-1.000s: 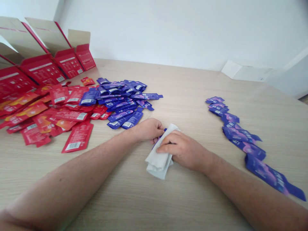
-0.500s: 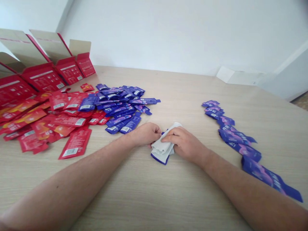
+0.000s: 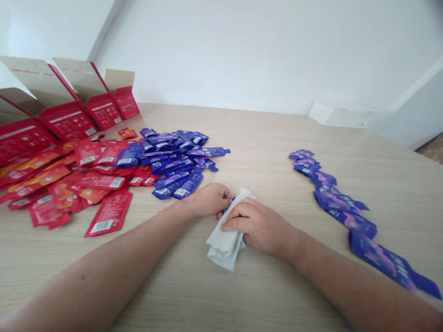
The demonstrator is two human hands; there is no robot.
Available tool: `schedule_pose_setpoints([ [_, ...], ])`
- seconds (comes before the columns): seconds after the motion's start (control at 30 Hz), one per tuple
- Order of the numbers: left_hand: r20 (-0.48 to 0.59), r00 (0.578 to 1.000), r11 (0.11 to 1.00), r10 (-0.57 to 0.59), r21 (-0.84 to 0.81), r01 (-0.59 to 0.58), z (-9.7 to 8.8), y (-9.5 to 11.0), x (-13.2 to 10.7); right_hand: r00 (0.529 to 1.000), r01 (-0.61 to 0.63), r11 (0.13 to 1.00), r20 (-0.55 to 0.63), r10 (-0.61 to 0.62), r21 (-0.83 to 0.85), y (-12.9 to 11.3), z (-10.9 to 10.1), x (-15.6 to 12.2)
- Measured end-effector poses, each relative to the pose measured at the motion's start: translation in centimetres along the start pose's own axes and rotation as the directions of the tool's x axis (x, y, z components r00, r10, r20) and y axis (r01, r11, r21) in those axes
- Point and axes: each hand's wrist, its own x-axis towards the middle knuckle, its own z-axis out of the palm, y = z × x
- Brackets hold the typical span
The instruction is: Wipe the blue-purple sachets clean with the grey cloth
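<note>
Pale wood tabletop (image 3: 263, 295) around white cloth (image 3: 223, 244)

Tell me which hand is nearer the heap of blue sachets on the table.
Left. The left hand sits just beside the near edge of the heap of blue sachets; the right hand lies farther off, past the left, on the white cloth.
</note>
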Motion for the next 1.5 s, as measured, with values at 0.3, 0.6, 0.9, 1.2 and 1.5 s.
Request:
schedule_pose_setpoints([
  [0.3, -0.015, 1.0, 0.999, -0.011, 0.031, 0.012, 0.0, 0.0, 0.1, 0.998, -0.051, 0.999, -0.027, 0.05, -0.005, 0.5, -0.3, -0.2],
  [0.6, -0.03, 0.999, 0.999, 0.014, 0.034, -0.013, -0.1, -0.1, 0.0, 0.995, -0.091, 0.996, -0.03, 0.09, -0.015, 0.1, -0.2, -0.1],
  [0.9, -0.029, 0.999, 1.0, 0.028, 0.009, -0.028, -0.1, -0.1, -0.1, 0.996, -0.084, 0.996, -0.038, 0.083, -0.022, 0.1, -0.3, -0.1],
  [1.2, -0.032, 0.999, 1.0, 0.026, -0.012, -0.026, -0.1, 0.1, -0.3, 0.996, -0.085, 0.996, -0.02, 0.085, -0.011, -0.1, -0.4, -0.1],
  [1.5, -0.003, 1.0, 1.0, 0.017, -0.013, -0.017, -0.2, 0.3, -0.4, 0.999, -0.043, 0.999, 0.012, 0.043, 0.02, -0.4, -0.2, 0.0],
])
